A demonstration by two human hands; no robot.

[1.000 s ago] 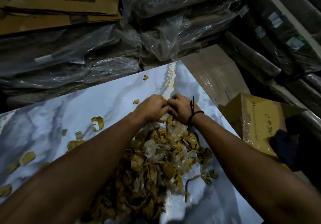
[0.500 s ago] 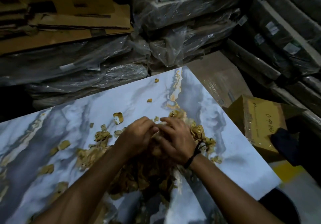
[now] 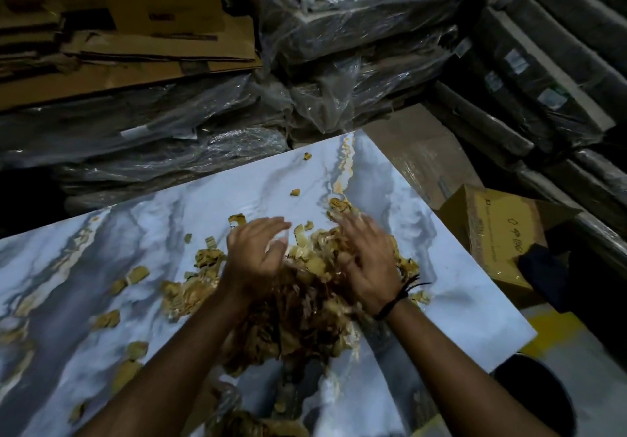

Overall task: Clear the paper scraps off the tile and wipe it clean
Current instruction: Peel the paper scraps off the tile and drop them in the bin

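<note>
left hand (image 3: 252, 253) & right hand (image 3: 368, 260) both spread flat, fingers wide, pressed on scrap pile (image 3: 305, 301) at mid-tile; nothing gripped; scraps look light, limp, likely to scatter; best cupped from pile edges inward; strays (image 3: 135, 275) lie left & far side; tile (image 3: 441, 267) glossy, prob slippery.

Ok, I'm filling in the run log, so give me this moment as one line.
phase: gathering scraps | left hand: open, on paper scrap pile | right hand: open, on pile | marble-pattern tile: loose scraps remain, not wiped
</note>
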